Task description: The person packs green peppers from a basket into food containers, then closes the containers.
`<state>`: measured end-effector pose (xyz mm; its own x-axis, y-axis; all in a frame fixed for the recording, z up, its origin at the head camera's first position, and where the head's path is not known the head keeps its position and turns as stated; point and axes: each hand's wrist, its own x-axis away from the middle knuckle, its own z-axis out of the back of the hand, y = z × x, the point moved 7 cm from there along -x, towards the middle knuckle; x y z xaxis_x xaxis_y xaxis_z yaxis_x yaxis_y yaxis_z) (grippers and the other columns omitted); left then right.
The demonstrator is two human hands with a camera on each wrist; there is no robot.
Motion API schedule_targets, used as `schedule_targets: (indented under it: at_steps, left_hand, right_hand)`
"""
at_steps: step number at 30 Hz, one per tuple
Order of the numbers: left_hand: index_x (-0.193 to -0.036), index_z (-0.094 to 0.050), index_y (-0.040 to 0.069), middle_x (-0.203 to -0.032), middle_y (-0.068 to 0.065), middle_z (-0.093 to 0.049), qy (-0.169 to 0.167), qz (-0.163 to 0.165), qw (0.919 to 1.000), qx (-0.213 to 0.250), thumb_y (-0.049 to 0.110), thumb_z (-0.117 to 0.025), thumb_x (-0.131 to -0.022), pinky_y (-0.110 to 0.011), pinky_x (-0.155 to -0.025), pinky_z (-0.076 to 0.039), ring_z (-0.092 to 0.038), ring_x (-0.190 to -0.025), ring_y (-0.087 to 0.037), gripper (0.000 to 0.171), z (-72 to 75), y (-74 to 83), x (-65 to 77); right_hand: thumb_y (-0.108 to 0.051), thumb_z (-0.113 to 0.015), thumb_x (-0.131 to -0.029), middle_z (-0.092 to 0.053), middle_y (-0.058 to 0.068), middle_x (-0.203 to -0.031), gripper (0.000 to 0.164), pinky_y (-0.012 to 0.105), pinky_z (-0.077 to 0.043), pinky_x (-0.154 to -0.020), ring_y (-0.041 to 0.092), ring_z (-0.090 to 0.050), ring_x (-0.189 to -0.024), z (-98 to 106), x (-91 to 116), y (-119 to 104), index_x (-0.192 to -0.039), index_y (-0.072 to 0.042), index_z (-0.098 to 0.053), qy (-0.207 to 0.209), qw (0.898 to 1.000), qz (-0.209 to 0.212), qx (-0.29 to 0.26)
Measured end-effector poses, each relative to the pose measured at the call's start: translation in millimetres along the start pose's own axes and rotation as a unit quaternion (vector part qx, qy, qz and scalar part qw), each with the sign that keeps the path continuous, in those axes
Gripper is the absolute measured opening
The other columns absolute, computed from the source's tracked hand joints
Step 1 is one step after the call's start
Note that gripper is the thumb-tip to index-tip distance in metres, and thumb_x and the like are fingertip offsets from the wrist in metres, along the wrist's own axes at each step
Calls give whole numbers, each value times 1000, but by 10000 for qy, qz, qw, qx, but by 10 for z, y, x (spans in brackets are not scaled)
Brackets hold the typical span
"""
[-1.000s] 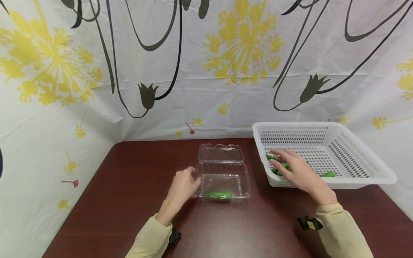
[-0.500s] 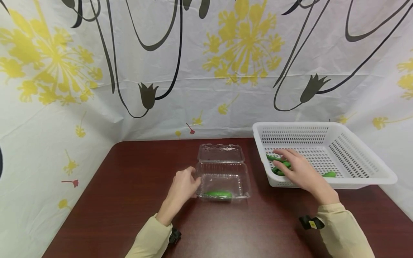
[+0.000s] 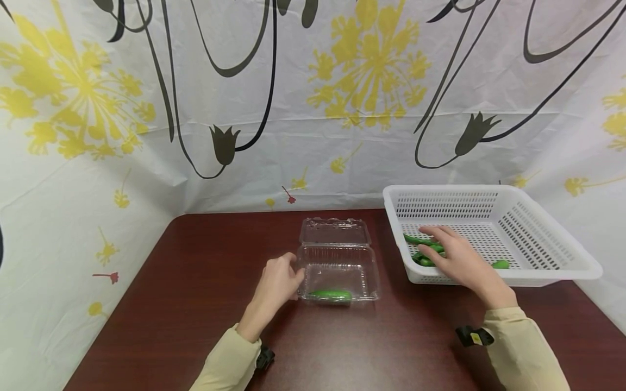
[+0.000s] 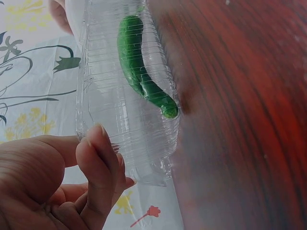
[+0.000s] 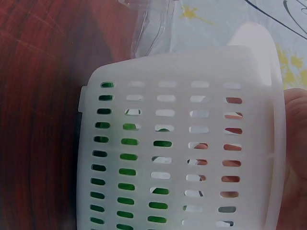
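My left hand (image 3: 276,279) pinches the left edge of a clear plastic clamshell box (image 3: 337,266), its lid folded back. One curved green pepper (image 4: 132,57) lies along the box's near side, seen through the ribbed wall in the left wrist view. Over the left part of a white slotted basket (image 3: 548,277) is my right hand (image 3: 459,258), thumb and fingers apart, with nothing between them. Several green peppers (image 3: 423,240) lie beneath and beside it. In the right wrist view the basket wall (image 5: 192,67) hides most of this hand and the peppers.
Another green pepper (image 3: 500,264) lies farther right in the basket. Both containers stand on a dark red-brown table (image 3: 381,347). A patterned white cloth (image 3: 313,108) hangs behind the table and along its sides.
My right hand has shifted slightly right within the basket, uncovering more of the peppers at the left. The left hand, the box and its pepper have stayed in place.
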<state>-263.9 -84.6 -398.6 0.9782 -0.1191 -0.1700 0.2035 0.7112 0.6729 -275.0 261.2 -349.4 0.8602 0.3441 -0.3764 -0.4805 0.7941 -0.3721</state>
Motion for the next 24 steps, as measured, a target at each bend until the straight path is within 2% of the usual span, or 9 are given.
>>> schedule_targets:
  at_steps: [10, 19, 24]
  left_hand:
    - [-121, -61, -10, -57, 4, -58, 2, -12, 10000, -6, 6, -68, -92, -28, -56, -55, -55, -36, -2, 34, 4, 3, 2]
    - [-122, -61, -10, -57, 4, -59, 6, 0, 10000, 23, 7, -68, -92, -27, -55, -54, -55, -37, -2, 34, 4, 4, 2]
    - [-121, -61, -11, -56, 5, -58, 31, -93, 9999, 29, 6, -67, -92, -28, -55, -55, -55, -36, -2, 34, 5, 13, 1]
  right_hand:
    - [-17, -67, -98, -58, 25, -128, 43, 62, -49, -87, 44, -62, -107, 13, 5, 75, -134, 3, -57, -27, 9999, -10, 96]
    - [-22, -65, -99, -54, 29, -133, 47, 63, -46, -90, 48, -58, -113, 31, 22, 119, -136, 4, -55, -268, 9986, -398, 223]
    - [-28, -63, -101, -49, 34, -138, 51, 68, -38, -98, 54, -46, -125, 5, 21, 145, -138, 4, -53, -550, 9960, -645, 272]
